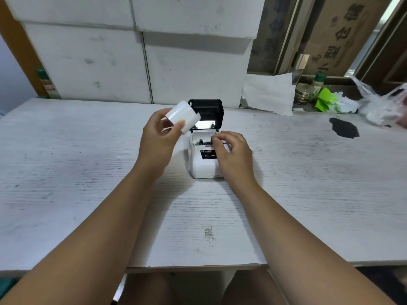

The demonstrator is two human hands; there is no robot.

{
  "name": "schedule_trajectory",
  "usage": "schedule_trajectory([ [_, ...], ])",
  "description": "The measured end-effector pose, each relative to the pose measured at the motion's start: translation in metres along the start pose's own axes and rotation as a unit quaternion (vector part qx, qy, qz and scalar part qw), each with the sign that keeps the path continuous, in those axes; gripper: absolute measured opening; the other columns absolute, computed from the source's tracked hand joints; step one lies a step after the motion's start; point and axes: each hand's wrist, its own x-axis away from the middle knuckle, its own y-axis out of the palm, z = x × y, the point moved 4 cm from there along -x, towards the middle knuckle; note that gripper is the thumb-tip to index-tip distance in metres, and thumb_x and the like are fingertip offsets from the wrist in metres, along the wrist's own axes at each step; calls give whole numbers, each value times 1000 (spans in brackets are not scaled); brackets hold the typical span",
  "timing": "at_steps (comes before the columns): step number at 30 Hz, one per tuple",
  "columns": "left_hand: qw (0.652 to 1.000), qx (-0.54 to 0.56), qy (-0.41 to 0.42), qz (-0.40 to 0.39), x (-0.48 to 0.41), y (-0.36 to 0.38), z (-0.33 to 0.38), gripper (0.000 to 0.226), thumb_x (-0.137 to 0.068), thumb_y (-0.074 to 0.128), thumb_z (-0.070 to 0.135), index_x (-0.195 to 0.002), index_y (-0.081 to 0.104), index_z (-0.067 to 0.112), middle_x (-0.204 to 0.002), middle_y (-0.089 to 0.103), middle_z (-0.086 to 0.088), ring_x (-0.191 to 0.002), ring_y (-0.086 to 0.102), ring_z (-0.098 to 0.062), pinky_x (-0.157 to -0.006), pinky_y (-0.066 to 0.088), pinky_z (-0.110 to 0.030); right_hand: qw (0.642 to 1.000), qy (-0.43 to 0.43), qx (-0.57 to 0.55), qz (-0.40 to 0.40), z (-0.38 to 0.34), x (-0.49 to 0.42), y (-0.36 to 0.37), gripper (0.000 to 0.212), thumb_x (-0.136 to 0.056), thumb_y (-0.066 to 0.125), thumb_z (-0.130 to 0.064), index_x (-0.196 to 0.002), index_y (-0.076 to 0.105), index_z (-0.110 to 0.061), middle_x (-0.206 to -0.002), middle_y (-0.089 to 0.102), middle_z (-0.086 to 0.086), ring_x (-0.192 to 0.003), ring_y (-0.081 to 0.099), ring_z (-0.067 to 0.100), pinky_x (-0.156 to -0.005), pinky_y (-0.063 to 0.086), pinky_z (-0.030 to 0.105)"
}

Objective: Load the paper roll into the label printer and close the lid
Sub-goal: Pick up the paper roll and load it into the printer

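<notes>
smooth white paper roll (183, 116) pinched in left hand (159, 137), right hand (231, 150) curled, fingertips on boxy white label printer (203, 164), black lid (207, 111) raised, grainy whitewashed surface (88, 172)

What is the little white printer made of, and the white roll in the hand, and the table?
The small white label printer looks like smooth moulded plastic with a slight sheen. The white paper roll in the left hand looks like matte paper, with a loose end. The whitewashed table seems to be painted wood, showing grain lines and worn patches.
</notes>
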Motion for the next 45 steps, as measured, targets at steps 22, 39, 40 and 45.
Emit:
schedule_trajectory([
  [22,975,-173,41,-130,5,19,-8,27,-84,62,33,-110,57,31,-95,66,9,-79,62,-2,-78,49,-24,985,-13,27,-171,-1,-2,5,31,-98,43,-28,-115,67,-18,-120,51,-10,-111,49,3,-91,34,19],
  [39,978,-167,27,-124,0,10,-11,29,-79,57,35,-108,60,31,-101,68,4,-97,65,-19,-89,53,-42,964,-95,127,-213,-2,-16,2,22,-94,42,-31,-107,60,-31,-105,53,-14,-108,52,9,-87,41,29],
  [40,975,-179,34,-125,1,11,-11,28,-80,57,34,-108,59,31,-101,68,1,-96,64,-21,-87,52,-39,967,-92,109,-211,-1,-16,2,20,-94,43,-31,-105,60,-31,-105,54,-14,-106,53,7,-84,40,27],
  [45,959,-246,66,-126,0,10,-11,33,-71,55,48,-102,58,39,-87,66,7,-91,59,-19,-89,46,-37,977,-56,32,-203,4,-14,1,15,-95,46,-31,-89,58,-36,-98,54,-17,-95,55,5,-78,40,25],
])
